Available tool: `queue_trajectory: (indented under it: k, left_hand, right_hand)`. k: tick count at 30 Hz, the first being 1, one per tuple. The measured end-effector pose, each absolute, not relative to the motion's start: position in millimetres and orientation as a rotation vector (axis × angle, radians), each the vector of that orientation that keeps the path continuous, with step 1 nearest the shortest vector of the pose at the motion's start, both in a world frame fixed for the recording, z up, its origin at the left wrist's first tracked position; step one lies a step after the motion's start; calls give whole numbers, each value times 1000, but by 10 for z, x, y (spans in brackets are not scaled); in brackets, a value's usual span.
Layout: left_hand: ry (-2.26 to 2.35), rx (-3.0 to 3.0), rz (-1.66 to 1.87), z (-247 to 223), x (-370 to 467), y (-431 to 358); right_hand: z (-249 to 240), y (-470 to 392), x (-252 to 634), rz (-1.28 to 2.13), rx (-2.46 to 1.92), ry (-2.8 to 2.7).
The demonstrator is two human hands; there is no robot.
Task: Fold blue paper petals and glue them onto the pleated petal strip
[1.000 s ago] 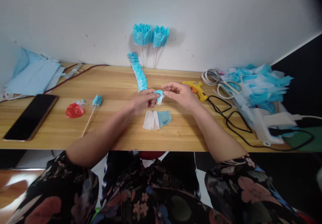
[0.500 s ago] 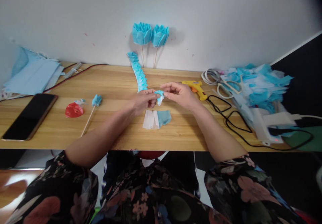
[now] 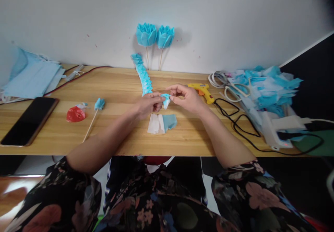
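Note:
Between my two hands is a small blue-and-white fabric piece (image 3: 166,102), pinched at both sides. My left hand (image 3: 150,105) has its fingers curled on the piece's left edge. From the right, my right hand (image 3: 184,98) grips it between thumb and forefinger. On the table just below lie white and blue fabric pieces (image 3: 162,123). A row of overlapping blue folded petals (image 3: 142,72) stretches away behind my left hand. Two blue fabric flowers (image 3: 146,34) on thin sticks lean against the wall. A stick with a small blue bud (image 3: 99,104) lies left of my left forearm.
At right are a yellow glue gun (image 3: 203,91), scissors (image 3: 237,92), tape rolls (image 3: 218,79), a heap of blue and white scraps (image 3: 271,87) and a white power strip (image 3: 276,134) with black cable. At left are face masks (image 3: 32,77), a phone (image 3: 29,121) and red plastic (image 3: 76,114).
Very little differs. Both hands keep their pinch on the fabric piece, and the whole view has shifted slightly.

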State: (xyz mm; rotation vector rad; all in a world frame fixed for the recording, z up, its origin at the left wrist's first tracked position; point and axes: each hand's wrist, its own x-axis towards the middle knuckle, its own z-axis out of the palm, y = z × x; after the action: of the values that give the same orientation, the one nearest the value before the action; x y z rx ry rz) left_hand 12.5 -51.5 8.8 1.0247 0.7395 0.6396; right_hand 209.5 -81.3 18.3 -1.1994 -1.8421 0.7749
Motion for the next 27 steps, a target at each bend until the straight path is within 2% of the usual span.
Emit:
queue_trajectory:
  k: [27]
  left_hand:
    - [812, 1139, 659, 28, 128, -505]
  right_hand:
    - [164, -829, 2071, 837, -1232, -1808]
